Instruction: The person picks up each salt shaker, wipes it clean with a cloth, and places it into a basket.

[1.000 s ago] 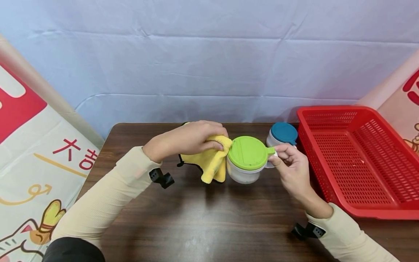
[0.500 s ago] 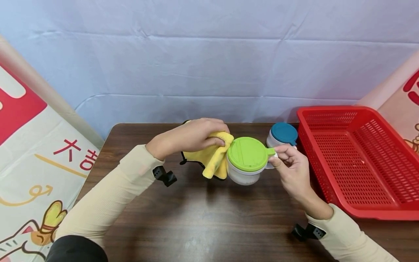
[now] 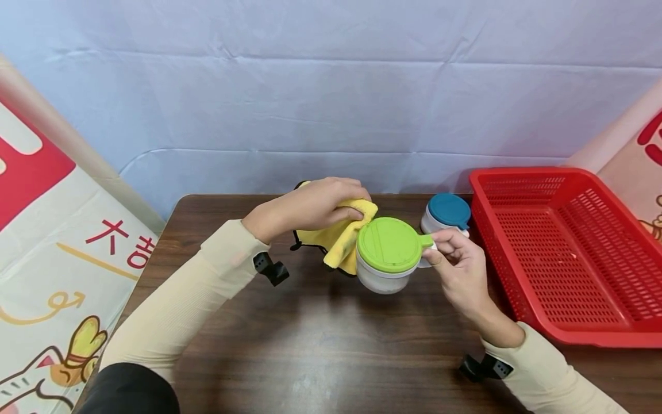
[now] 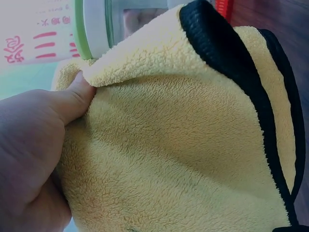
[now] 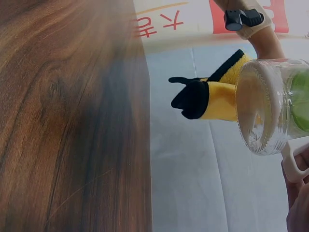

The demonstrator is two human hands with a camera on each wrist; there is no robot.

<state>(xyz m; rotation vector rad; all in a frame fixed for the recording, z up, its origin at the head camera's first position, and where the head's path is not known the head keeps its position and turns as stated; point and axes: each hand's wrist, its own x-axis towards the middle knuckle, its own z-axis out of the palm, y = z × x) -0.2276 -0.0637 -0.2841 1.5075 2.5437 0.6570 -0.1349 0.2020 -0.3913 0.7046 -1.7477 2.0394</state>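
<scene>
A clear jar [image 3: 384, 280] with a green lid [image 3: 389, 244] is held above the table. My right hand [image 3: 462, 270] pinches it by the white handle [image 5: 291, 164] and the lid's tab. Bunched in my left hand [image 3: 320, 207] is a yellow cloth [image 3: 343, 244] with black edging, which lies against the jar's left side near the rim. The left wrist view has the cloth [image 4: 174, 140] hanging in front of the jar, with my thumb over it; the other left fingers are hidden behind the fabric. Seen from the right wrist, the jar's ribbed base [image 5: 256, 108] faces the camera.
Behind my right hand stands a second jar with a blue lid [image 3: 449, 210], beside the red perforated basket [image 3: 555, 333] on the right. A dark wooden table [image 3: 310, 356] lies below. A pale cloth backdrop [image 3: 331, 115] rises behind its far edge.
My left hand has moved with the cloth away from me and slightly right, along the lid's rim. The jar has shifted very slightly left; my right hand keeps its hold.
</scene>
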